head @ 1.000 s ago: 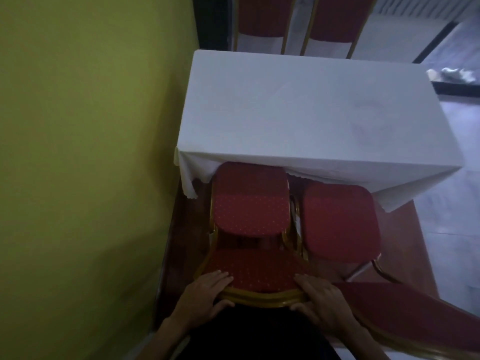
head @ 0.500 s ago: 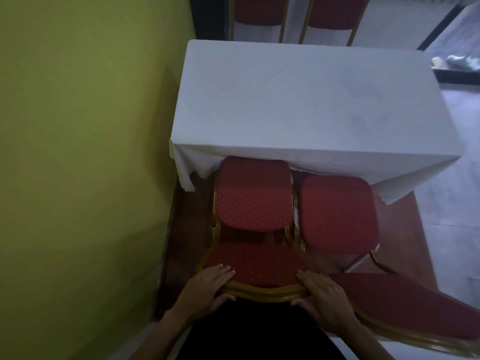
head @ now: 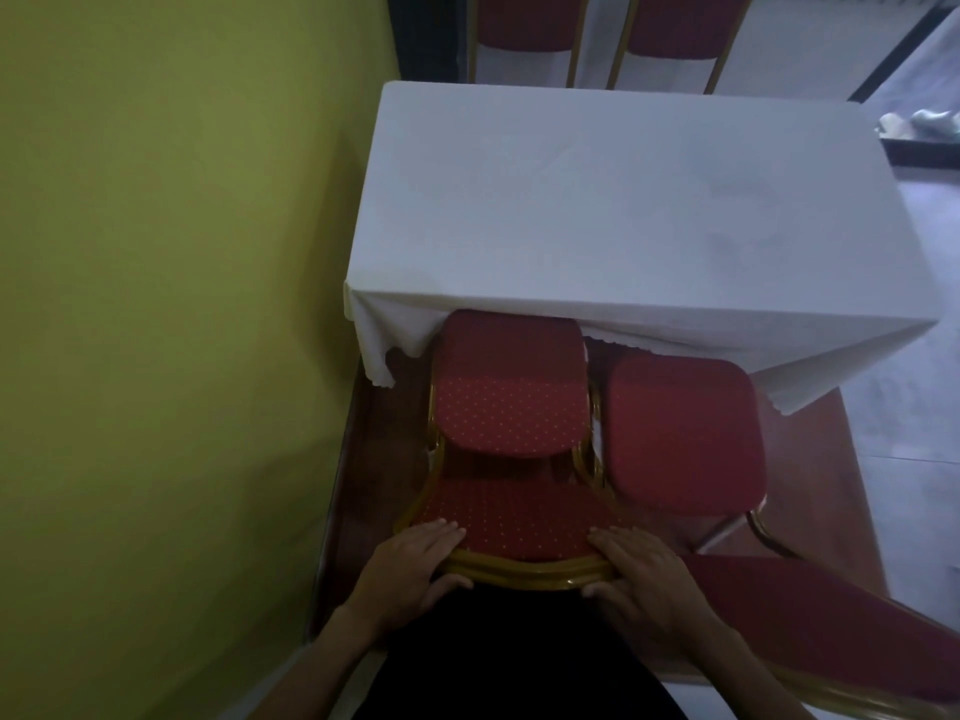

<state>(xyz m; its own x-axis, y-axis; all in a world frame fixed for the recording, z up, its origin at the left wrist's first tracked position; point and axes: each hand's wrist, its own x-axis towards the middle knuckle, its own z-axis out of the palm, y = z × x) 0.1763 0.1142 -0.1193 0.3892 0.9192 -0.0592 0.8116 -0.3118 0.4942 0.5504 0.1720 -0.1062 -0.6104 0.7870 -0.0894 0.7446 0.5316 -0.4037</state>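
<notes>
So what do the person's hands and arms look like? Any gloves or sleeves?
No gloves: the left hand and right hand are bare, with no rings or watch showing. Both forearms are bare too, no sleeves in view. Between them is black clothing, probably the person's.

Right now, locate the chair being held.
The chair stands lower centre in head view, seat partly under the white table; yellow wall left, second chair right.
</notes>
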